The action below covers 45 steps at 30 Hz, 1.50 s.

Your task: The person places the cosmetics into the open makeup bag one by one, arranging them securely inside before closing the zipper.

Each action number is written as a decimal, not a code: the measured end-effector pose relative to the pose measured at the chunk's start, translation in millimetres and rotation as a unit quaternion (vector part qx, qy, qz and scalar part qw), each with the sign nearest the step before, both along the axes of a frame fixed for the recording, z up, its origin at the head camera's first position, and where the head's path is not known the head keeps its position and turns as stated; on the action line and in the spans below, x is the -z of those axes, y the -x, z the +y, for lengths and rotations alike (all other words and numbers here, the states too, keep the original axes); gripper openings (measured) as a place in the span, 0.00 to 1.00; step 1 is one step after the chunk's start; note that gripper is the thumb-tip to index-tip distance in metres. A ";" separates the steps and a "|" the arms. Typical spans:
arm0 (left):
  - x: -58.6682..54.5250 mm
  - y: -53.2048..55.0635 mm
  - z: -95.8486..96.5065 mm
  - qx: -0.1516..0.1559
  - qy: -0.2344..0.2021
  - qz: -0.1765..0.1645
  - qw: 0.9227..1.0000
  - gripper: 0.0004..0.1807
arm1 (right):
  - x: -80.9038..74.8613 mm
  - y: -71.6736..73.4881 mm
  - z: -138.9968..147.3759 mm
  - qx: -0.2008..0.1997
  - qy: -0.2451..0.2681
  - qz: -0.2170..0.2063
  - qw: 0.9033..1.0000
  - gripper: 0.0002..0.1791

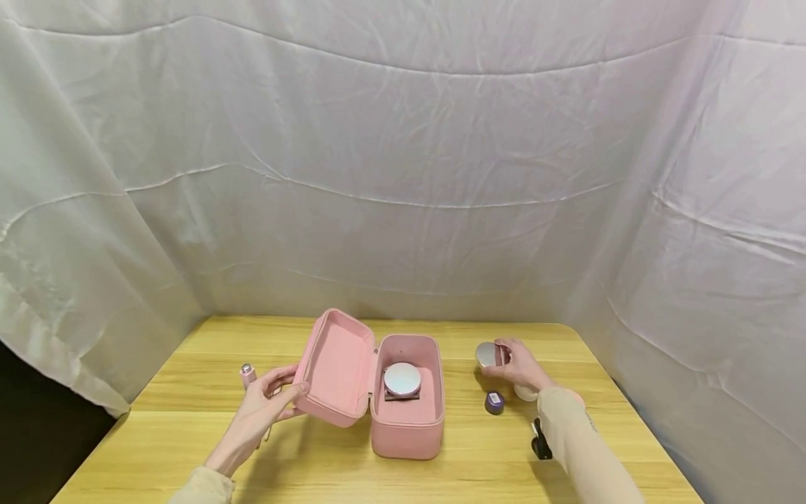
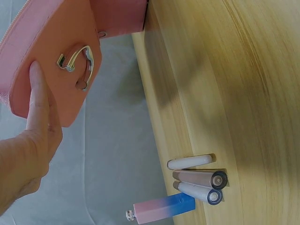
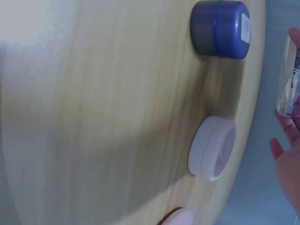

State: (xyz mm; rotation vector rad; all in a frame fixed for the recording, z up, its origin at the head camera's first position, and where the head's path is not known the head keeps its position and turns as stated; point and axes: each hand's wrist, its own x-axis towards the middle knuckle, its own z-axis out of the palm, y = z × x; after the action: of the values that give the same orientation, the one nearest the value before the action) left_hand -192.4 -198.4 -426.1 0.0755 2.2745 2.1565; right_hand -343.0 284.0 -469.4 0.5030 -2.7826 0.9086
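Observation:
A pink vanity case [image 1: 408,442] stands on the table with its lid [image 1: 340,364] swung out to the left. My left hand [image 1: 263,404] holds that lid by its outer edge, thumb at the rim and fingers behind; the left wrist view shows them on the outside near a gold-trimmed handle [image 2: 77,65]. Inside the case, a round silvery compact [image 1: 402,379] lies over a dark flat item [image 1: 403,397]. To the right of the case, my right hand [image 1: 522,367] grips another round compact [image 1: 486,354] with a shiny top, raised over the table.
Near the right hand are a purple jar [image 1: 494,403], a pale round jar [image 3: 213,147], a pink round item [image 3: 179,217] and a black object [image 1: 540,444]. Left of the case, a pink-and-blue tube [image 2: 164,208] lies among several slim tubes [image 2: 200,179]. Grey curtains [image 1: 403,245] surround the wooden table.

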 end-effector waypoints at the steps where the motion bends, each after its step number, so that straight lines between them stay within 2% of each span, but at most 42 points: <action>1: -0.2 0.0 0.1 -0.001 0.000 0.000 1.000 0.33 | -1.8 0.4 -0.8 -0.004 0.006 0.002 1.000 0.34; 3: -0.4 0.0 0.2 -0.002 0.001 0.000 1.000 0.33 | -5.6 -0.2 -3.1 -0.009 0.020 0.004 1.000 0.28; 6: -0.6 0.4 0.2 -0.004 0.002 -0.002 1.000 0.33 | -11.3 -1.8 -7.5 -0.011 0.034 0.002 0.999 0.25; 9: -0.5 0.9 0.0 -0.004 0.002 -0.003 1.000 0.33 | -16.6 -3.2 -11.7 -0.005 0.034 0.004 0.999 0.30; 19: -0.6 0.9 -0.9 0.002 0.004 -0.003 1.000 0.33 | -35.4 -3.7 -29.3 -0.001 0.004 0.006 1.000 0.39; 30: -0.5 1.6 -0.7 0.001 0.008 -0.008 1.000 0.33 | -52.9 -4.2 -49.6 -0.026 -0.010 0.015 1.000 0.37; 45: -1.0 0.7 0.4 -0.002 -0.004 -0.006 1.000 0.33 | -68.7 -7.3 -82.5 -0.065 0.012 -0.011 0.998 0.40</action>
State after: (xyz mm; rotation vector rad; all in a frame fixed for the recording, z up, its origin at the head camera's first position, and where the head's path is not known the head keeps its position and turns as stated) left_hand -193.1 -198.0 -425.1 0.0579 2.2617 2.1639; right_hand -335.6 201.5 -400.7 0.6818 -2.7813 0.9787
